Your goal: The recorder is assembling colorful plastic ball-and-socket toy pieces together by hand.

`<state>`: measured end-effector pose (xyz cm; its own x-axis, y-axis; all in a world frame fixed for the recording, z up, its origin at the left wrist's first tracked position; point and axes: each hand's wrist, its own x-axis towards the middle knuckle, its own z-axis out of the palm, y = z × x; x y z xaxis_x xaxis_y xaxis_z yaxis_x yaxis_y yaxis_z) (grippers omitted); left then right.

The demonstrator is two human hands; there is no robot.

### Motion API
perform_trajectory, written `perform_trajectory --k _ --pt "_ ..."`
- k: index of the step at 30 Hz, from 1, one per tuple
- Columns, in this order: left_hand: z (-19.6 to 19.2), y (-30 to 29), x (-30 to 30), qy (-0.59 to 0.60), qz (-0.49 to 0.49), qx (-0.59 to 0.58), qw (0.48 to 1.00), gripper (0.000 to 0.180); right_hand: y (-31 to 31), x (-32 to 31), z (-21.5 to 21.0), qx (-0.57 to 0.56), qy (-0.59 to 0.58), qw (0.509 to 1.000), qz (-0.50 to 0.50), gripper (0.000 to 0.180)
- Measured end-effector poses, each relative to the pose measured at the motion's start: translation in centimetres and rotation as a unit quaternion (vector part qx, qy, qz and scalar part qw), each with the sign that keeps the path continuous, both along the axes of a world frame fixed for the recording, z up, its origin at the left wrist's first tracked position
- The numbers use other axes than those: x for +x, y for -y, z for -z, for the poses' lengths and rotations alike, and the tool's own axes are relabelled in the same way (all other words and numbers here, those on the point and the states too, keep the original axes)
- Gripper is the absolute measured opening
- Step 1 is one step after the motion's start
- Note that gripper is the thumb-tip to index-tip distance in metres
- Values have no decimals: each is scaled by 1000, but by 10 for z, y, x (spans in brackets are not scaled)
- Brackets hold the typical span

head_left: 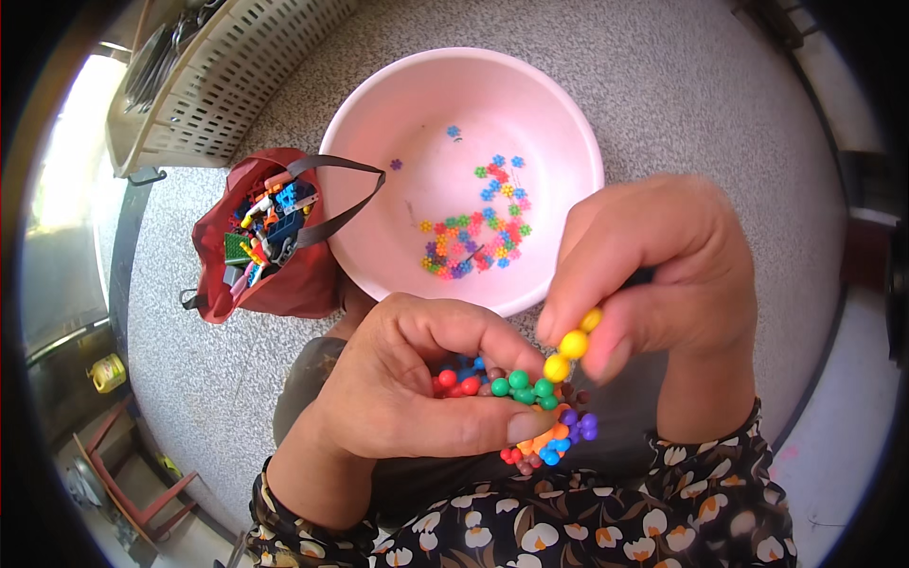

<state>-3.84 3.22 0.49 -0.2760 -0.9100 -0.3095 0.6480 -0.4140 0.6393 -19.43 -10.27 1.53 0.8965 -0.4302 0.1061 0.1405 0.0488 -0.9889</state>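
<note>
- The left hand is curled shut around a chain of joined plastic ball beads, thumb pressed along its underside; red, blue, green, orange and purple balls show between and below the fingers.
- The right hand is pinched closed on the yellow beads at the chain's free end, thumb and forefinger gripping from above and right.
- The exposed run of the chain lies on a slant: from the green beads at the left thumb tip it rises up and to the right into the right hand's pinch.
- The two hands are almost touching, the yellow end being the only stretch between them; the right hand is the nearer to that end.
- Beyond the hands, well apart, a pink basin on the speckled floor holds loose flower-shaped pieces.
- Just left of the basin, touching its rim, sits an open red bag of mixed toy parts; a slatted crate stands farther up-left.
</note>
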Motion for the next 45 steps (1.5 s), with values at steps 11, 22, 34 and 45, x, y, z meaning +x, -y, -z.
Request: perform_trajectory --k 11,22,34,45 --pt "2 1 2 9 15 16 1000 23 0 2 6 -74 16 997 -33 23" --pt "7 3 -1 37 46 31 998 21 0 0 2 -147 -2 987 -66 19" --pt "9 1 -5 26 53 39 997 16 -1 1 5 -179 22 978 -102 15" --pt "11 0 0 5 62 26 998 18 -3 3 12 -150 46 983 -91 22"
